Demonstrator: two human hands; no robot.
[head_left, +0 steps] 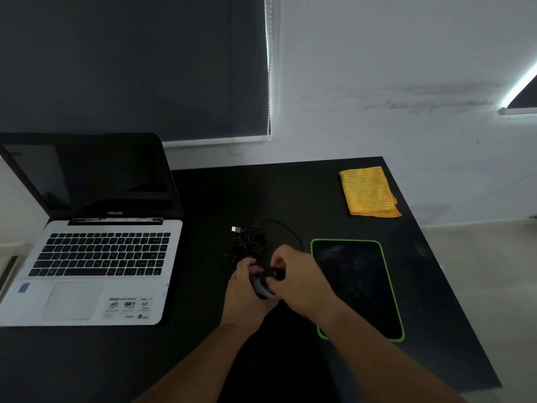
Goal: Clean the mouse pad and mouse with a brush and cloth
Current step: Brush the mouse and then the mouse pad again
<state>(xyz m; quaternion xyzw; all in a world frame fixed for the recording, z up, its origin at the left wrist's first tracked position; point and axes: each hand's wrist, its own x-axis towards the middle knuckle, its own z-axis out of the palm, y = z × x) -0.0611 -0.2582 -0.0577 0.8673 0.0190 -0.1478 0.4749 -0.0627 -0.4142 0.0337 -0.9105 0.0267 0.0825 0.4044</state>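
A grey and black mouse is held above the black desk by my left hand, which is shut around it from the left. My right hand pinches a small dark brush against the top of the mouse; most of the brush is hidden by the fingers. The mouse's tangled black cable lies just behind the hands and ends in a USB plug. To the right lies the black mouse pad with a green edge, dusty-looking. A folded yellow cloth sits at the desk's far right corner.
An open white laptop with a dark screen takes up the left of the black desk. The desk's right edge runs diagonally past the pad and cloth, with floor beyond. A wall and dark window blinds stand behind.
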